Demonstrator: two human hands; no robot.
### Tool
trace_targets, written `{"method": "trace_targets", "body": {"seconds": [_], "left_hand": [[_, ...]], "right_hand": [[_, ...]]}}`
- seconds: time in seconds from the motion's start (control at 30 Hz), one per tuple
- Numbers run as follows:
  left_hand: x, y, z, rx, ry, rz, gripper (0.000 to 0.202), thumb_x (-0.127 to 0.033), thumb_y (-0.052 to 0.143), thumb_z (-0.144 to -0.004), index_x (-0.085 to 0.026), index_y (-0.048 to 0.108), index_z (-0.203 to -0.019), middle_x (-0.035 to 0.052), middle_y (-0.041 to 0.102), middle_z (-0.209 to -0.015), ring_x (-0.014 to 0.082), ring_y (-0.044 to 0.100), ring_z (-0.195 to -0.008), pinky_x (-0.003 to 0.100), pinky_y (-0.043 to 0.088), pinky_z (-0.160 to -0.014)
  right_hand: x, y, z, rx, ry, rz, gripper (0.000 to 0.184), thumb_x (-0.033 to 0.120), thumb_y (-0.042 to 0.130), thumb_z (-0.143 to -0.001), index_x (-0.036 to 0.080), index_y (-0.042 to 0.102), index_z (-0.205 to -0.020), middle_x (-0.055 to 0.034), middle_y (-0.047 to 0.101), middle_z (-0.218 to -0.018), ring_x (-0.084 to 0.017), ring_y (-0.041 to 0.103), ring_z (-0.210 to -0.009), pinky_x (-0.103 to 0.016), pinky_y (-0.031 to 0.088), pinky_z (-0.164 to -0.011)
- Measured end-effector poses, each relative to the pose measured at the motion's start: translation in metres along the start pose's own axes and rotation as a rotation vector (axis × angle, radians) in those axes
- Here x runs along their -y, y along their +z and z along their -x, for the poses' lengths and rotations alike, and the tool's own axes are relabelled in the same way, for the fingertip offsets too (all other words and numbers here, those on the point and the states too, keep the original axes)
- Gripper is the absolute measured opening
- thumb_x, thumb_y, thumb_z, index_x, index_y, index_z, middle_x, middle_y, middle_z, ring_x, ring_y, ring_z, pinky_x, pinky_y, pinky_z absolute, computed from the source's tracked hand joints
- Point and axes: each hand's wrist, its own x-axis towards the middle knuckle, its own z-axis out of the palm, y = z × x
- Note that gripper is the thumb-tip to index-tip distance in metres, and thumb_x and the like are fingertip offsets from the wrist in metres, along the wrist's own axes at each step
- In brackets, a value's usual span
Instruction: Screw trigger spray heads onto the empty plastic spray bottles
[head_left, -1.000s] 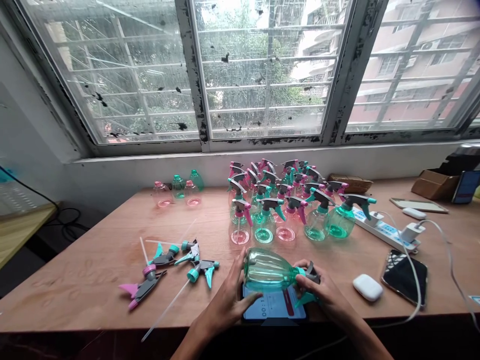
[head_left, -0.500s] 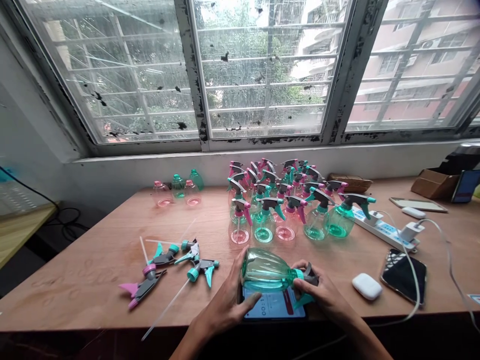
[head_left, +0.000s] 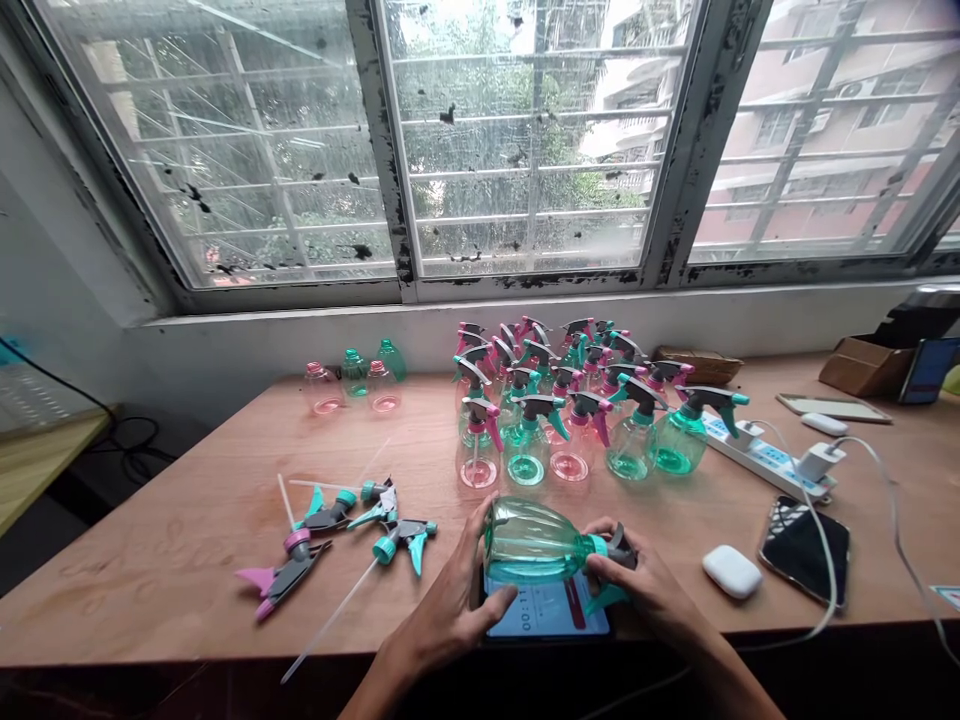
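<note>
A green see-through spray bottle (head_left: 532, 540) lies sideways in the air between my hands, its base to the left. My left hand (head_left: 476, 590) is closed round the base end, thumb below. At the other end, my right hand (head_left: 630, 570) grips the grey and teal spray head (head_left: 619, 548) at the bottle's neck. Beneath the bottle, partly covered by it, is a phone (head_left: 547, 610) with a lit screen showing digits. Left of my hands lie several loose spray heads with straws, among them a pink and grey one (head_left: 289, 575) and a teal and grey one (head_left: 405, 542).
Several spray bottles with heads (head_left: 527, 450) stand grouped beyond my hands. Headless pink and green bottles (head_left: 382, 385) stand at the back left. To the right are a white earphone case (head_left: 732, 571), a black phone (head_left: 806, 550), a power strip (head_left: 772, 462) with cables and a cardboard box (head_left: 866, 367).
Both hands keep the same hold on the spray bottle, with almost no movement. The view has shifted very slightly.
</note>
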Motion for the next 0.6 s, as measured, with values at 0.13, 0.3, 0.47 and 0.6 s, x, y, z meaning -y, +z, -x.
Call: {"method": "trace_targets", "body": {"seconds": [0.13,0.3,0.47,0.6], "left_hand": [[-0.003,0.000,-0.001,-0.005,0.006,0.013,0.088,-0.021,0.058,-0.087,-0.029,0.006,-0.157,0.0069,0.020,-0.165,0.0308,0.023,-0.151,0.050,0.018,-0.123],[-0.009,0.001,-0.001,-0.080,-0.019,-0.021,0.088,-0.015,0.061,-0.080,-0.027,0.015,-0.155,0.0069,0.030,-0.160,0.0307,0.025,-0.149,0.047,0.018,-0.123],[-0.011,0.000,-0.002,-0.104,-0.009,-0.049,0.087,-0.014,0.062,-0.079,-0.028,0.018,-0.153,0.0069,0.034,-0.157,0.0303,0.028,-0.147,0.046,0.022,-0.122],[-0.006,0.001,-0.003,-0.115,0.017,-0.084,0.087,-0.015,0.065,-0.079,-0.028,0.020,-0.153,0.0082,0.037,-0.155,0.0308,0.031,-0.146,0.046,0.026,-0.121]], "right_hand": [[0.001,0.001,0.000,0.011,-0.003,0.006,0.035,0.040,0.081,-0.078,0.019,0.059,-0.097,0.0039,0.067,-0.063,-0.016,0.062,-0.060,-0.026,0.050,-0.058],[0.005,0.002,0.001,0.016,-0.012,0.036,0.033,0.039,0.082,-0.077,0.019,0.061,-0.094,0.0045,0.066,-0.068,-0.015,0.064,-0.061,-0.025,0.051,-0.058],[0.007,0.002,0.001,0.009,-0.006,0.041,0.033,0.039,0.082,-0.077,0.019,0.062,-0.095,0.0045,0.066,-0.068,-0.016,0.064,-0.062,-0.025,0.052,-0.058],[0.006,0.002,0.001,0.002,-0.003,0.032,0.034,0.039,0.082,-0.078,0.020,0.061,-0.096,0.0046,0.066,-0.066,-0.016,0.063,-0.062,-0.026,0.051,-0.059]]}}
